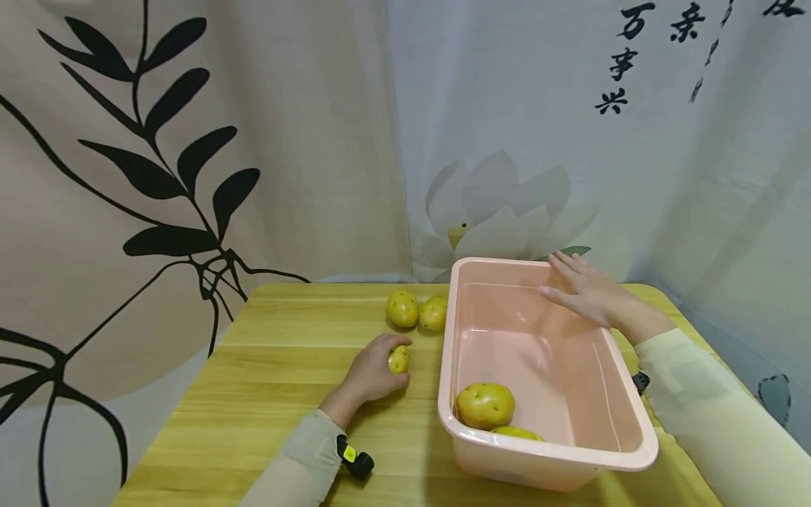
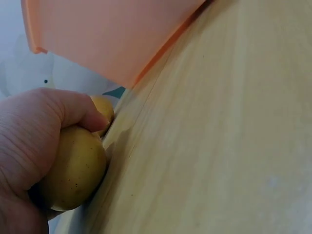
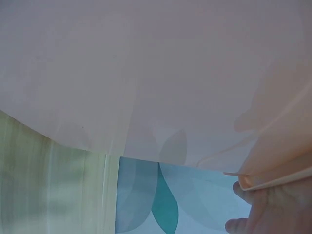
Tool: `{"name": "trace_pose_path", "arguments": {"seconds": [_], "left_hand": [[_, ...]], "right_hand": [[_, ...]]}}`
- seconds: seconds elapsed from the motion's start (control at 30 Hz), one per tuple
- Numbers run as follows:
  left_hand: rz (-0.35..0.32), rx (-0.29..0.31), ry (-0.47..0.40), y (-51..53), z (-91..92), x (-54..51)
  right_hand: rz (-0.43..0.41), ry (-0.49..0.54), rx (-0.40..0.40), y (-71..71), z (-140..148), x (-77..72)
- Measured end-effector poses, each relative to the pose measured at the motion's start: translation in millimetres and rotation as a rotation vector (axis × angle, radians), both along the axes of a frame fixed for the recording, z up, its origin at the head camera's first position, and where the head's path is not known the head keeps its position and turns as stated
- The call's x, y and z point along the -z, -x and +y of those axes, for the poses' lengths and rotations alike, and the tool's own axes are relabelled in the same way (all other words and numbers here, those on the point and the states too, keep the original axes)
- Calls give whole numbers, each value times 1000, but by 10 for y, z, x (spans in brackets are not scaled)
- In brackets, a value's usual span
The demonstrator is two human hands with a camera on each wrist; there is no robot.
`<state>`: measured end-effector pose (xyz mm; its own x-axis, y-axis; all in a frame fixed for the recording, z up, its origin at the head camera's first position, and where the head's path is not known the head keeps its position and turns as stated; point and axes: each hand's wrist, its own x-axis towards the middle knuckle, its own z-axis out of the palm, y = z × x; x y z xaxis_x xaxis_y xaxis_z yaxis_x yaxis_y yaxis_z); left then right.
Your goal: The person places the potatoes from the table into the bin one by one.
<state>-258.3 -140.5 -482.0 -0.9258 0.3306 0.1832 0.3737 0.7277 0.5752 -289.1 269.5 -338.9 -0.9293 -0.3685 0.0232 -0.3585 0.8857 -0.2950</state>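
Observation:
My left hand (image 1: 378, 370) grips a yellow potato (image 1: 399, 360) just above or on the wooden table, left of a pink plastic basin (image 1: 605, 461). The left wrist view shows the thumb and fingers around that potato (image 2: 75, 168), close to the tabletop. Two more potatoes lie beyond this hand, a left one (image 1: 402, 309) and a right one (image 1: 434, 313) beside the basin wall. Over the basin's far right corner rests my right hand (image 1: 586, 292), fingers extended across the rim. Inside the basin's near end is a potato (image 1: 485, 405), with another (image 1: 518, 433) partly hidden by the rim.
The wooden table (image 1: 279, 394) carries everything, its far edge near a printed curtain (image 1: 329, 141). A black wrist camera (image 1: 357, 463) sits on the left wrist, and a dark device (image 1: 641, 382) shows at the right wrist. The basin walls stand high above the table.

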Motion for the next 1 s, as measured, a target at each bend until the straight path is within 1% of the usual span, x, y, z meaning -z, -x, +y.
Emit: {"name": "trace_pose_path", "arguments": {"seconds": [0.03,0.1,0.23,0.33,0.4,0.63,0.73,0.83,0.93,1.0], "left_hand": [[0,-6,-8,1,0,12],[-2,-3,-52,5,-7,34],[-12,27,-189,20,-30,57],[-26,52,-301,33,-40,47],[-46,56,-357,38,-43,36],[-118,39,-493,28,-54,-37],[-158,34,-554,27,-67,-83],[-202,47,-615,19,-78,-146],[-241,81,-668,6,-77,-203],[-255,101,-694,-6,-71,-231]], "right_hand": [[-1,1,-1,0,2,3],[-8,7,5,-5,4,9],[-14,7,1,-1,6,14],[-17,4,-2,7,10,18],[-18,6,-4,10,12,18],[-14,1,-4,14,14,14],[-18,4,-4,8,8,8],[-17,10,3,-4,1,4],[-12,13,5,-5,4,7],[-8,14,2,-4,6,4]]}}
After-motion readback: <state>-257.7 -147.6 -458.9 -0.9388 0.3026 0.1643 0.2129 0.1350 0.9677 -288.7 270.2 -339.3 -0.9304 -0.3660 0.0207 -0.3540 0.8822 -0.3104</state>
